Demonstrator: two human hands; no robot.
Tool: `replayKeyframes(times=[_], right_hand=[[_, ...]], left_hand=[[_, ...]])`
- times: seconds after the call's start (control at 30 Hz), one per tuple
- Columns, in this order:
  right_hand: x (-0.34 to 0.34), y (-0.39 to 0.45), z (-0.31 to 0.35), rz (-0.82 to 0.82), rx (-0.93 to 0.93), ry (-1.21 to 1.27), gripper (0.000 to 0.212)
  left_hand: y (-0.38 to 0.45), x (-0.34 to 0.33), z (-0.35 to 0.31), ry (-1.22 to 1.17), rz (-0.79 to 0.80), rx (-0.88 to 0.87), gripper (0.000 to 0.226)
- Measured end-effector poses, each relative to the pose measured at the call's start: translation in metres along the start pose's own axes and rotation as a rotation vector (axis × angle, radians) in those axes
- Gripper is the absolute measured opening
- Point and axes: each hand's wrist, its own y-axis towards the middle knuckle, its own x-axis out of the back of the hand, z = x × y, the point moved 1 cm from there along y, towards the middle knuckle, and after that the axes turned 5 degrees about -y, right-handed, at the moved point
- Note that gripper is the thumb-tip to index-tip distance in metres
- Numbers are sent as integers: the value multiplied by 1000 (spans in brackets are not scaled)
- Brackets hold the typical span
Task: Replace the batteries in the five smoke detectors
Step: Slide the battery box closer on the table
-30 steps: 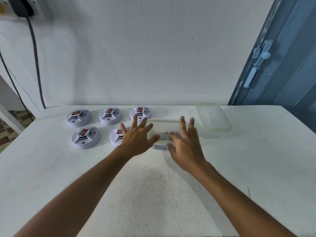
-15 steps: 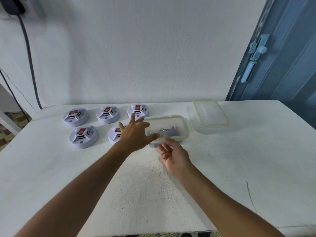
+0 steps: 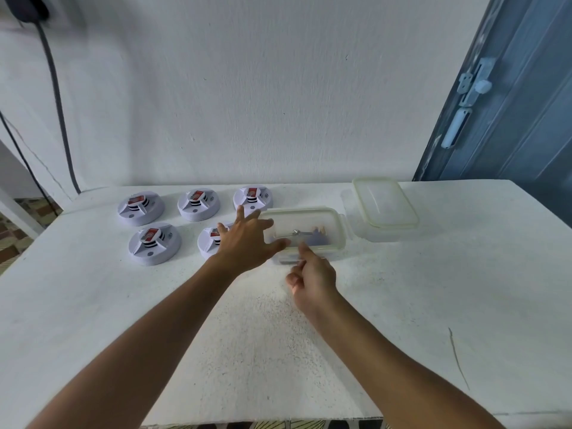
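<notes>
- Where the white wall (image 3: 278, 103) meets it, the white desk (image 3: 433, 305) carries everything; a blue door (image 3: 520, 103) with a latch stands at the right, and a dark cable (image 3: 58, 103) hangs down the wall at the left
- A clear plastic container (image 3: 337, 239) sits mid-desk with its lid on, small things blurred inside: a metal piece and something bluish, too unclear to name
- A second clear container (image 3: 385, 205) with a pale lid lies just beside it, to the right and further back, near the wall
- The five smoke detectors lie left of the containers in two rows: three at the back, left (image 3: 140, 208), middle (image 3: 198, 204) and right (image 3: 253, 198), and two in front, left (image 3: 154, 243) and right (image 3: 209, 241); each is white and round with a red label on top
- The left hand (image 3: 247, 244) has its fingers spread and straight, resting against the left end of the near container and covering part of the front-right detector; this grip is open and holds nothing
- The right hand (image 3: 312, 277) is at the near edge of that container, forefinger stretched to touch the lid rim, the other fingers loosely curled with nothing held in them
</notes>
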Motion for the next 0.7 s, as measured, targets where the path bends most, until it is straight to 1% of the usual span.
replayKeyframes(times=[0.03, 0.07, 0.13, 0.17, 0.2, 0.23, 0.27, 0.3, 0.33, 0.37, 0.4, 0.43, 0.47, 0.5, 0.53, 0.57, 0.63, 0.7], right_hand=[[1, -5, 1, 43, -53, -70, 29], [2, -10, 3, 108, -104, -212, 26], [8, -21, 6, 293, -137, -683, 18], [9, -26, 9, 385, -92, -932, 15], [9, -28, 14, 451, 2, -1116, 15], [7, -25, 22, 470, 155, -1213, 15], [5, -21, 31, 420, 368, -1256, 14], [3, -17, 44, 300, 650, -1286, 13], [2, -11, 57, 136, 958, -1339, 10], [2, -5, 69, -19, 1179, -1439, 9], [4, 2, 79, -126, 1273, -1547, 18], [7, 11, 85, -173, 1223, -1659, 32], [12, 20, 90, -169, 1083, -1743, 46], [16, 24, 92, -144, 929, -1775, 56], [20, 25, 92, -112, 825, -1754, 62], [24, 24, 90, -91, 780, -1699, 67], [29, 21, 85, -69, 753, -1548, 76], [34, 20, 77, -34, 635, -1321, 88]], left_hand=[[0, 1, 0, -2, 6, 1, 67], [0, 1, 0, -3, 11, 1, 67], [0, 2, -1, 7, 34, 11, 66], [-1, 1, -1, 29, 56, 13, 66], [0, 0, 0, 67, 91, 11, 65], [1, 1, 2, 110, 140, 5, 63], [3, 1, 4, 141, 199, -3, 60], [7, 2, 6, 152, 253, -14, 56], [12, 3, 7, 155, 291, -29, 52], [17, 5, 8, 162, 312, -51, 50], [23, 5, 9, 181, 316, -78, 50], [28, 6, 8, 207, 301, -106, 50], [32, 6, 7, 230, 272, -128, 52], [35, 5, 6, 240, 236, -136, 55], [37, 5, 4, 239, 198, -121, 59], [37, 5, 2, 236, 162, -82, 64], [36, 4, -2, 226, 71, 22, 70], [35, 1, -7, 210, -32, 83, 70]])
